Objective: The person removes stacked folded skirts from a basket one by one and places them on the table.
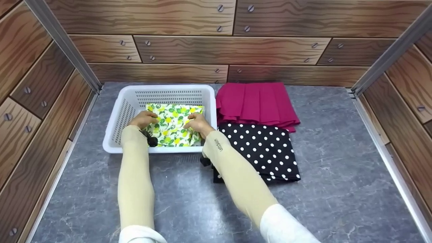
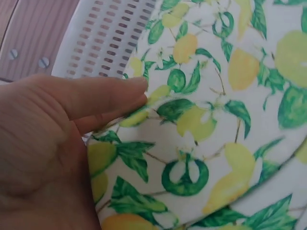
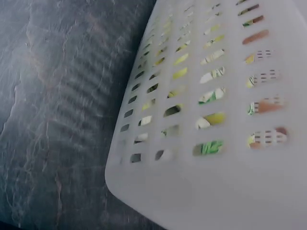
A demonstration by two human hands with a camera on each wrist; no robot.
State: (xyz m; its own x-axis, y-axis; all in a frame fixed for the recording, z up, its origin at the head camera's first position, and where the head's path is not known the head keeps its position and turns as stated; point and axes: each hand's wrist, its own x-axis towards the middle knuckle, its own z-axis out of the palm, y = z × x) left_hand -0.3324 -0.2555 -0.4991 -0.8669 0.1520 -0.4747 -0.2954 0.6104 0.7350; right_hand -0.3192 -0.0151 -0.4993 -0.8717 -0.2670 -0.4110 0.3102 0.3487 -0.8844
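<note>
A folded white cloth printed with lemons and green leaves (image 1: pixel 172 126) lies inside a white plastic basket (image 1: pixel 113 146). My left hand (image 1: pixel 144 119) pinches its left edge; in the left wrist view the thumb lies on top of the lemon-print cloth (image 2: pixel 192 120) and the fingers go under it. At the opposite edge, my right hand (image 1: pixel 199 125) grips the cloth, thumb side up. The right wrist view catches only the outside of the slotted basket wall (image 3: pixel 230 187), with bits of cloth and skin showing through the slots.
Right of the basket lie a pleated magenta skirt (image 1: pixel 254 103) and, nearer me, a folded black cloth with white polka dots (image 1: pixel 266 148). My right forearm passes over the dotted cloth. Wood-patterned panels (image 1: pixel 233 50) enclose the grey marbled surface (image 1: pixel 337 168) at the back and sides.
</note>
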